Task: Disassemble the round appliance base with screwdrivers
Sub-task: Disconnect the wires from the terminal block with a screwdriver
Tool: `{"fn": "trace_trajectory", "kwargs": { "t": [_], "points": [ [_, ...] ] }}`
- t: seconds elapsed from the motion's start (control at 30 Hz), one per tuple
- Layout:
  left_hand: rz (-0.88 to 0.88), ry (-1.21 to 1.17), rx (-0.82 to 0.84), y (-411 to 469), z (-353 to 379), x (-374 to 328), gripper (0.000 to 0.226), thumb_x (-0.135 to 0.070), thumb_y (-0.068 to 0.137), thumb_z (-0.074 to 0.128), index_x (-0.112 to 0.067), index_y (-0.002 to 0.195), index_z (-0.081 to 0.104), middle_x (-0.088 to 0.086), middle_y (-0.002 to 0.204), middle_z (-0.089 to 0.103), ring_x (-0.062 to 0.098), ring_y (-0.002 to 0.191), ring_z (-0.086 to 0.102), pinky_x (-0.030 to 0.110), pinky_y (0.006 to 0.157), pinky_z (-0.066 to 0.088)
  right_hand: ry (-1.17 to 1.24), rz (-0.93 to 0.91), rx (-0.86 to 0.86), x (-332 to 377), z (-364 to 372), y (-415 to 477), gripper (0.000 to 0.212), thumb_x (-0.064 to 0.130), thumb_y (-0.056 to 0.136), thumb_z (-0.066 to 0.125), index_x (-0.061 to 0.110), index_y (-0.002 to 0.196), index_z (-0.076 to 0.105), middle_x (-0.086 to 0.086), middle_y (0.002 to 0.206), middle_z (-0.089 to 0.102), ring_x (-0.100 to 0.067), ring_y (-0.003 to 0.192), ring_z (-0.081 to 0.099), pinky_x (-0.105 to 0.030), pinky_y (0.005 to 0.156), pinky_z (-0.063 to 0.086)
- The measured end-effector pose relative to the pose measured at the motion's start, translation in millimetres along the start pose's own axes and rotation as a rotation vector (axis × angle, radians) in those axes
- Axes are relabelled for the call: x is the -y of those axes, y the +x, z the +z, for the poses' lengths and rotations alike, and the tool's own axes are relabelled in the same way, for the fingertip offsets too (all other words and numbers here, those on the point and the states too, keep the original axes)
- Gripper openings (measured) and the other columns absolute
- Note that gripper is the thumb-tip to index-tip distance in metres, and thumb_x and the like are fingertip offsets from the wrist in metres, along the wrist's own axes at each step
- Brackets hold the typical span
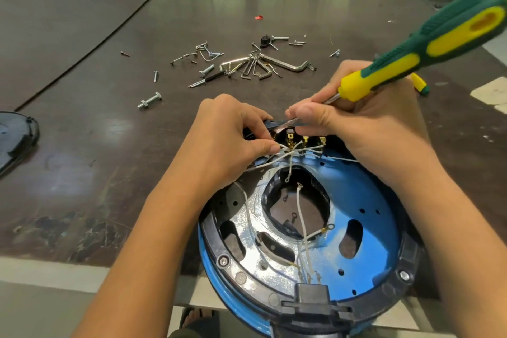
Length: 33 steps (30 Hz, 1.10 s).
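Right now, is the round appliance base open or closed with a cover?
Open. The round appliance base shows its inside: loose white wires and brass terminals lie bare, no cover on it.

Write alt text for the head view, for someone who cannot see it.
A person's right hand holds a green and yellow screwdriver by its shaft, tip at the terminals on the far edge of an open round blue base, while the left hand pinches white wires there. Loose screws and hex keys lie on the dark table beyond.
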<state>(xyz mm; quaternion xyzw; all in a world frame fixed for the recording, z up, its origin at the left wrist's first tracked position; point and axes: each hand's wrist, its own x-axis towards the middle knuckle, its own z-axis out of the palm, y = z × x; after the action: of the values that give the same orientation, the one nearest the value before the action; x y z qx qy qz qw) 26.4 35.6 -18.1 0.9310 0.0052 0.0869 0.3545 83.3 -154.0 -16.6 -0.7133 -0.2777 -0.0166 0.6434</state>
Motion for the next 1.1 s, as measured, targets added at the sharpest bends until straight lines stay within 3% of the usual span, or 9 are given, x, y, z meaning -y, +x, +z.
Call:
{"fn": "trace_trajectory", "kwargs": {
  "t": [0.17, 0.47, 0.83, 1.1],
  "points": [
    [-0.005, 0.011, -0.002, 0.3, -0.5, -0.6, 0.010, -0.029, 0.071, 0.088, -0.025, 0.074, 0.080, -0.005, 0.111, 0.074, 0.006, 0.100, 0.066, 0.024, 0.094, 0.048, 0.190, 0.220, -0.041, -4.3, -2.2, 3.9, 0.017, -0.001, 0.085, 0.077, 0.001, 0.084, 0.060, -0.024, 0.083, 0.075, -0.034, 0.084, 0.079, -0.036, 0.068, 0.064],
    [-0.013, 0.009, -0.004, -0.8, 1.0, 0.1, 0.010, -0.028, 0.072, 0.087, -0.024, 0.077, 0.080, -0.007, 0.114, 0.073, 0.007, 0.103, 0.066, 0.028, 0.097, 0.049, 0.186, 0.290, -0.009, -6.1, -5.7, 7.5, 0.013, 0.007, 0.086, 0.077, 0.006, 0.082, 0.065, -0.018, 0.086, 0.078, -0.033, 0.082, 0.079, -0.029, 0.061, 0.062],
    [-0.004, 0.002, -0.006, 0.1, 0.0, 1.3, 0.009, -0.029, 0.072, 0.087, -0.026, 0.076, 0.080, -0.006, 0.114, 0.073, 0.004, 0.102, 0.066, 0.023, 0.094, 0.049, 0.082, -0.025, 0.023, -7.6, -3.2, 3.5, 0.019, 0.005, 0.086, 0.081, 0.015, 0.078, 0.068, -0.018, 0.080, 0.076, -0.032, 0.082, 0.078, -0.038, 0.065, 0.064],
    [0.022, 0.025, 0.002, -0.7, -0.5, 1.4, 0.007, -0.030, 0.073, 0.086, -0.028, 0.074, 0.079, -0.006, 0.115, 0.073, 0.005, 0.098, 0.066, 0.020, 0.090, 0.049, -0.040, -0.075, 0.001, -4.3, 0.0, -0.2, 0.018, 0.003, 0.085, 0.082, 0.000, 0.081, 0.065, -0.025, 0.079, 0.071, -0.031, 0.079, 0.078, -0.041, 0.063, 0.065]
  ]
}}
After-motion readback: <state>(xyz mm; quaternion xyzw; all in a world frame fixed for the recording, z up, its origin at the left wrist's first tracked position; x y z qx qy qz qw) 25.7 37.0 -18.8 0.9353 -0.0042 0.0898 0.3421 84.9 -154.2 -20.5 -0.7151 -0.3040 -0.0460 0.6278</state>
